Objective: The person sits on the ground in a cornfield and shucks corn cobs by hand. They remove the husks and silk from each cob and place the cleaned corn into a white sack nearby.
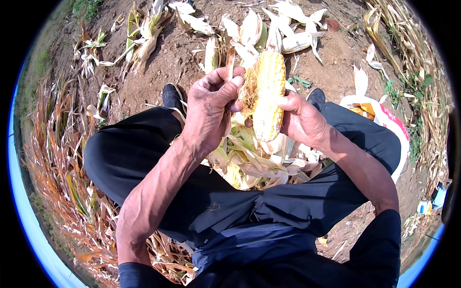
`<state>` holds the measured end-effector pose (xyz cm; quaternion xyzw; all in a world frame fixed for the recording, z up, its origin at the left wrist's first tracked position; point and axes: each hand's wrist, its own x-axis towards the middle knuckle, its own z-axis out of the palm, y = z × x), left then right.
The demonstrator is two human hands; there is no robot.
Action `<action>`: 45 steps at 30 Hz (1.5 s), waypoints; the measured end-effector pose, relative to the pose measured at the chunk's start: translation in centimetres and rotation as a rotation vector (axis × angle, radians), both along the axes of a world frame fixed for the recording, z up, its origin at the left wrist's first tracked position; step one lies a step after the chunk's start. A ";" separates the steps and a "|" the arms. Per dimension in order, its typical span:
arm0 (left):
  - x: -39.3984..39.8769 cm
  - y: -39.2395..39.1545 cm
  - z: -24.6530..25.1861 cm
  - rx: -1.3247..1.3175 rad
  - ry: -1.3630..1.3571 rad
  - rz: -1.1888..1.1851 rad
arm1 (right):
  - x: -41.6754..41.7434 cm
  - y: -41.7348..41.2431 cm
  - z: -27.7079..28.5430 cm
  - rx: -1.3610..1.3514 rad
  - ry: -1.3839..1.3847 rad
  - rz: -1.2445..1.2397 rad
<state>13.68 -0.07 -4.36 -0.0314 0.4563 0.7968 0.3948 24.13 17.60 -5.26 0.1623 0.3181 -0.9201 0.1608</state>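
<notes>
A bare yellow ear of corn (269,97) stands nearly upright between my hands, with its husk pulled off the kernels. My right hand (302,117) grips its lower right side, thumb on the kernels. At the left of the ear, my left hand (216,100) pinches a strip of dry husk (229,66), and a tuft of brown corn silk (249,91) lies between its fingertips and the ear. Pale husk leaves (250,30) rise behind the ear. Below both hands, a heap of stripped husks (259,162) lies between my legs.
A white sack (396,126) holding yellow corn stands beyond my right knee. Husked and unhusked ears, such as one in its husk (211,54), lie on the soil ahead. Dry corn stalks (68,158) border the left side, and more stalks (421,54) lie at the right.
</notes>
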 end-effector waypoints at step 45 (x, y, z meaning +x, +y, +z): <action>-1.3 -1.2 -1.4 0.007 0.148 0.094 | -0.3 0.9 -0.6 0.171 -0.042 0.015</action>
